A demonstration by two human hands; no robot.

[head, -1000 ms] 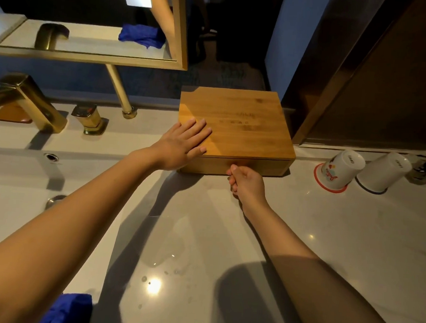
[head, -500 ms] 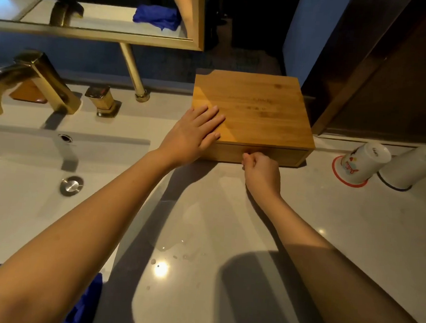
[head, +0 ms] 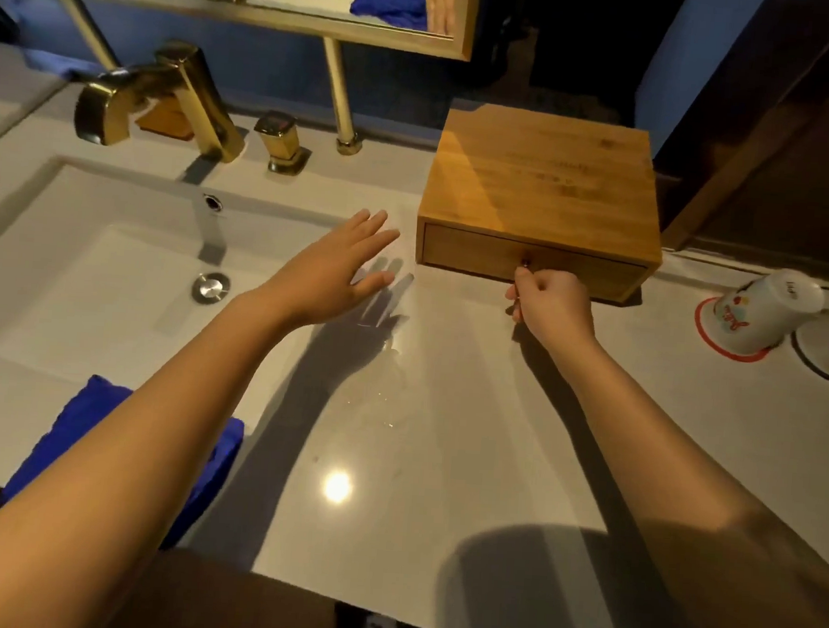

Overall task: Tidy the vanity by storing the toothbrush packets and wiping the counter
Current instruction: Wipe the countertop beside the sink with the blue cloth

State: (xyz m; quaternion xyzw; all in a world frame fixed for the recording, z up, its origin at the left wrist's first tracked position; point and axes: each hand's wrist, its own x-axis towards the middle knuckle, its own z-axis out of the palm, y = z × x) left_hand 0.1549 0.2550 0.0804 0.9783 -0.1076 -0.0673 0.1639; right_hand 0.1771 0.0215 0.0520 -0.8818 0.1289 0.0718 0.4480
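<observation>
Pale stone counter, front edge nearest, bare between the two forearms, a few water droplets on it. Blue cloth under the left forearm, at the basin's near rim. Left hand released, fingers spread flat, hovering beside the sink. Right hand clenched, fingertips pinching the small knob. Beyond it, wooden box, single drawer shut, front facing the person, contents hidden. Right of that hand, two upturned cups. Toothbrush packets not visible.
</observation>
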